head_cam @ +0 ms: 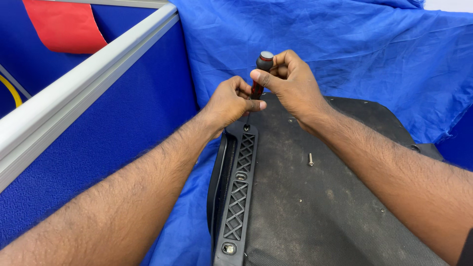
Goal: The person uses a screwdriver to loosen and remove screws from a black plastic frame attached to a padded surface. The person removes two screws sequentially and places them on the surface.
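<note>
A screwdriver [259,74] with a black and red handle is gripped upright by the right hand [288,83], while its shaft is pinched by the left hand [231,101]. Its tip is set below both hands on a black lattice bracket [239,192] of an overturned seat base [320,197]. A loose screw [311,159] lies below the right hand.

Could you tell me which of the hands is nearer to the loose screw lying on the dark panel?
The right. The right hand grips the screwdriver handle above the loose screw, its wrist passing close by. The left hand pinches the shaft farther left, beyond the lattice bracket.
</note>
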